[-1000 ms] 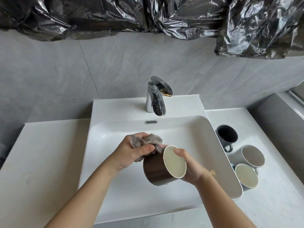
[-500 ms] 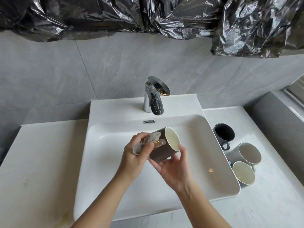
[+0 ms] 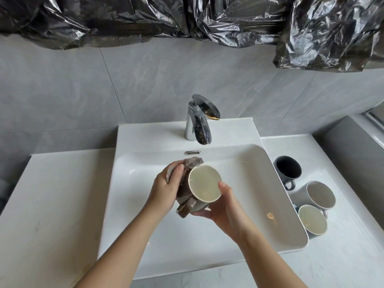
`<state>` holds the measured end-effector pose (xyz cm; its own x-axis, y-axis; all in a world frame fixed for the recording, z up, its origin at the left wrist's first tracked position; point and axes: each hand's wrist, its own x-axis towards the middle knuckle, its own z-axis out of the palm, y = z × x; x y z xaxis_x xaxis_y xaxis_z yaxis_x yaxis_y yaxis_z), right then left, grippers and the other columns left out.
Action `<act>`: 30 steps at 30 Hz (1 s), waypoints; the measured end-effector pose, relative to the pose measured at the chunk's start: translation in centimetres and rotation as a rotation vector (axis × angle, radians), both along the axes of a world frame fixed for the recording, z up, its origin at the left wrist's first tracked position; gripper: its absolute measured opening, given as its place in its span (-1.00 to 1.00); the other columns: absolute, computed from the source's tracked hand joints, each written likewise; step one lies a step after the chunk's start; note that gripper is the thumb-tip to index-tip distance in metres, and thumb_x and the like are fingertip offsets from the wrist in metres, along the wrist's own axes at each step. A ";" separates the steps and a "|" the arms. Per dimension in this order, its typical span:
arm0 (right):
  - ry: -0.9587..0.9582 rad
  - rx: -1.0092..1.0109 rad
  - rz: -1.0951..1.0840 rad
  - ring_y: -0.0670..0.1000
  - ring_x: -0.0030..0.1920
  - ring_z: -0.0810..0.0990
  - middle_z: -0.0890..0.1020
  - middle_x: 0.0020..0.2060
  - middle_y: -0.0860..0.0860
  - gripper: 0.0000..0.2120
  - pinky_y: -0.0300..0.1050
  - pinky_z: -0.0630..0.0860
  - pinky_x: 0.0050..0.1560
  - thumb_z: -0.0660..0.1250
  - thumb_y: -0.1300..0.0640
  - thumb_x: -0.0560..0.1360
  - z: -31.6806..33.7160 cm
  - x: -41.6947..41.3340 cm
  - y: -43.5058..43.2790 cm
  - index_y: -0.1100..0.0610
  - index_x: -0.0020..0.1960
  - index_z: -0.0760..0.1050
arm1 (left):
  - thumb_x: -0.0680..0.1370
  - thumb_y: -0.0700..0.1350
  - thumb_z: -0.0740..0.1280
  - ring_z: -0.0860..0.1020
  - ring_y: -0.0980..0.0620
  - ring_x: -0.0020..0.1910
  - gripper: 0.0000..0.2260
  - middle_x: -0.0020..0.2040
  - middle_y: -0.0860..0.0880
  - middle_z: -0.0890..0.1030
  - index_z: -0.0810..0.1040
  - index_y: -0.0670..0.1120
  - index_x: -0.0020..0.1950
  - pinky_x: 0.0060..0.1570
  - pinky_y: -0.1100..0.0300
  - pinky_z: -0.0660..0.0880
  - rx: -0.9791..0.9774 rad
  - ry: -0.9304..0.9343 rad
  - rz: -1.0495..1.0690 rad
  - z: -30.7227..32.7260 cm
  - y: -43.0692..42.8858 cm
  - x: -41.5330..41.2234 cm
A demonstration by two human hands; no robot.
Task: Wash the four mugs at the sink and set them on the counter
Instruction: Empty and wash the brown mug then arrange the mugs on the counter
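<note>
Over the white sink (image 3: 291, 231) I hold a brown mug (image 3: 204, 186) with a cream inside, its mouth turned up toward me. My right hand (image 3: 223, 206) cups it from below and the right. My left hand (image 3: 166, 188) presses a grey-brown cloth (image 3: 192, 163) against the mug's left side. Three more mugs stand on the counter right of the sink: a dark mug (image 3: 287, 169), a light grey mug (image 3: 318, 195) and a cream-lined mug (image 3: 312, 220).
A chrome tap (image 3: 199, 121) stands behind the basin; no water is running. White counter (image 3: 52, 204) stretches to the left of the sink. Crumpled black plastic (image 3: 187, 17) hangs along the grey tiled wall above. A grey ledge (image 3: 357, 159) borders the right.
The mug has been turned so that its open mouth faces me. My left hand has slid the cloth round its side, and my right hand has shifted under the mug.
</note>
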<state>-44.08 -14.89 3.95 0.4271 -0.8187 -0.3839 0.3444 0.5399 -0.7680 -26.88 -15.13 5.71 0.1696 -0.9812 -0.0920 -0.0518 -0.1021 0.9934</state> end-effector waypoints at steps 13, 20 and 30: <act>0.123 -0.062 0.192 0.16 -0.07 0.59 0.54 0.08 0.16 -0.33 0.02 0.60 -0.20 0.47 -0.23 0.32 0.9 -1.3 0.5 0.05 0.32 0.43 | 0.51 0.16 0.26 0.66 -0.03 -0.02 -0.59 0.10 -0.11 0.67 0.63 -0.07 0.18 -0.04 0.12 0.56 0.662 0.689 -0.144 0.4 1.9 1.3; 0.469 -0.034 0.248 0.03 -0.10 0.59 0.65 -0.09 0.06 -0.53 -0.04 0.61 -0.22 0.06 -0.20 0.63 2.1 -2.0 -0.9 0.06 0.18 0.60 | 0.37 0.09 0.42 0.64 -0.09 0.00 -0.55 0.13 -0.16 0.66 0.61 -0.10 0.19 0.04 0.04 0.56 0.745 0.717 -0.032 -0.4 2.2 0.6; 0.705 -0.230 0.262 -0.10 -0.02 0.64 0.55 0.13 -0.05 -0.21 -0.13 0.64 -0.13 0.40 -0.31 0.33 4.6 -0.9 -2.0 0.07 0.41 0.33 | 0.48 -0.02 0.42 0.69 -0.07 -0.15 -0.85 -0.05 -0.16 0.71 0.69 -0.07 -0.05 -0.28 0.14 0.58 0.505 0.582 0.049 0.5 1.1 -0.4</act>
